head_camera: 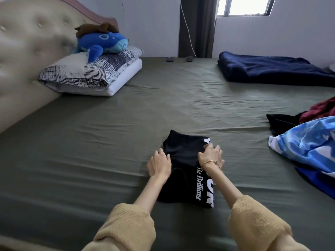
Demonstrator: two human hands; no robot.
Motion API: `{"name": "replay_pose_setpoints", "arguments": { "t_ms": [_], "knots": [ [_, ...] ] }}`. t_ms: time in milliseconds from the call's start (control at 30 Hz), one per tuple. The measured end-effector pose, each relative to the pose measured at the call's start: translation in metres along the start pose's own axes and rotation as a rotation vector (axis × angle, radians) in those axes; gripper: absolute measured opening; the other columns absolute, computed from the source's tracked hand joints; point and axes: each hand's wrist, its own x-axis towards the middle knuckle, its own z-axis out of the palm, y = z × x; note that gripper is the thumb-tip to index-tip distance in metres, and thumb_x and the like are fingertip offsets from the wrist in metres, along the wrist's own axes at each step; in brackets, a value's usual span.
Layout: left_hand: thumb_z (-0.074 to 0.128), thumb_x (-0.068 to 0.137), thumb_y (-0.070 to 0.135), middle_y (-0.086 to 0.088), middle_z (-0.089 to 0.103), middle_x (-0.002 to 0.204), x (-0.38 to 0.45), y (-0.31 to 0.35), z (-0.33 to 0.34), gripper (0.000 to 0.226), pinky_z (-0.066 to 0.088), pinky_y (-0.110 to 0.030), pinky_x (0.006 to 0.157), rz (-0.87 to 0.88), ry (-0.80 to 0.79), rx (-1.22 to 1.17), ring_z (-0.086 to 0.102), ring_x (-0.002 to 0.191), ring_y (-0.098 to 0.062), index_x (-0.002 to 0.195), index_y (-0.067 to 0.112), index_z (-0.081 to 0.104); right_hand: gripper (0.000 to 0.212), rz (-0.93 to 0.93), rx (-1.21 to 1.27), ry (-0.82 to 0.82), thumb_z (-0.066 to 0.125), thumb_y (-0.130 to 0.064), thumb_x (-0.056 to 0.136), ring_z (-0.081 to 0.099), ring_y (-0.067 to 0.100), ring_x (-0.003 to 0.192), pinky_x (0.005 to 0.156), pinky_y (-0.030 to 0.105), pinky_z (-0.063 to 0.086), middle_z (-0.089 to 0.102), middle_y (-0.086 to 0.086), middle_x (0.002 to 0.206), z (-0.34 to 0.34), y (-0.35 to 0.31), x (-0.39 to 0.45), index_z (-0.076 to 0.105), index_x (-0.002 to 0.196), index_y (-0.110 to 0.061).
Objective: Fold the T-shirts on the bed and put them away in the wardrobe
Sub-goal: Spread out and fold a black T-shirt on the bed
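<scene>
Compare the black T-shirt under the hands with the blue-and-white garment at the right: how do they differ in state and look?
The black T-shirt is folded flat, the blue-and-white garment crumpled. The T-shirt is plain black with white lettering; the garment is patterned. Both hands touch the T-shirt; nothing touches the garment. Both lie on the bed.
</scene>
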Motion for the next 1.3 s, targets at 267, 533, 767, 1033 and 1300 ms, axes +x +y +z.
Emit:
{"name": "replay_pose_setpoints", "arguments": {
  "t_ms": [267, 533, 767, 1033, 1300],
  "knots": [
    [0.051, 0.079, 0.071, -0.013, 0.045, 0.143, 0.011, 0.008, -0.023, 0.099, 0.035, -0.033, 0.103, -0.12, -0.362, 0.099, 0.043, 0.131, -0.027, 0.146, 0.005, 0.021, 0.07, 0.254, 0.103, -0.135, 0.061, -0.047, 0.083, 0.051, 0.031, 0.12, 0.094, 0.034, 0.04, 0.052, 0.015, 0.13, -0.01, 0.016, -0.003, 0.037, 0.129, -0.001],
    [0.075, 0.075, 0.045, -0.006, 0.038, 0.145, 0.027, -0.019, -0.027, 0.11, 0.049, -0.023, 0.077, -0.073, -0.728, -0.044, 0.051, 0.116, -0.019, 0.15, 0.017, 0.0, 0.094, 0.096, 0.009, -0.251, 0.065, -0.059, 0.076, 0.049, 0.032, 0.123, 0.093, 0.036, 0.041, 0.048, 0.012, 0.135, -0.013, 0.021, -0.016, 0.018, 0.14, -0.008],
    [0.078, 0.073, 0.015, -0.002, 0.046, 0.137, 0.023, -0.029, -0.036, 0.087, 0.049, -0.016, 0.068, -0.085, -0.779, -0.136, 0.049, 0.119, -0.015, 0.142, 0.013, 0.025, 0.13, 0.076, -0.03, -0.374, 0.082, -0.059, 0.053, 0.05, 0.031, 0.121, 0.095, 0.045, 0.049, 0.041, 0.011, 0.139, -0.013, 0.033, -0.018, 0.002, 0.147, -0.017],
    [0.078, 0.072, 0.012, -0.004, 0.033, 0.145, 0.018, -0.031, -0.03, 0.107, 0.053, -0.033, 0.092, -0.142, -0.767, -0.018, 0.054, 0.103, -0.015, 0.15, 0.019, 0.004, 0.109, 0.117, -0.023, -0.401, 0.083, -0.044, 0.064, 0.046, 0.014, 0.063, 0.046, 0.027, 0.044, 0.042, 0.014, 0.129, -0.021, 0.032, -0.026, 0.015, 0.14, -0.005],
    [0.088, 0.062, 0.032, -0.006, 0.049, 0.128, 0.007, -0.027, -0.042, 0.131, 0.057, -0.027, 0.081, -0.159, -0.856, 0.066, 0.06, 0.096, -0.01, 0.149, 0.019, -0.008, 0.104, 0.128, 0.01, -0.41, 0.083, -0.046, 0.063, 0.048, 0.018, 0.077, 0.057, 0.029, 0.046, 0.045, 0.012, 0.123, -0.018, 0.036, -0.024, 0.025, 0.138, -0.003]
  ]
}}
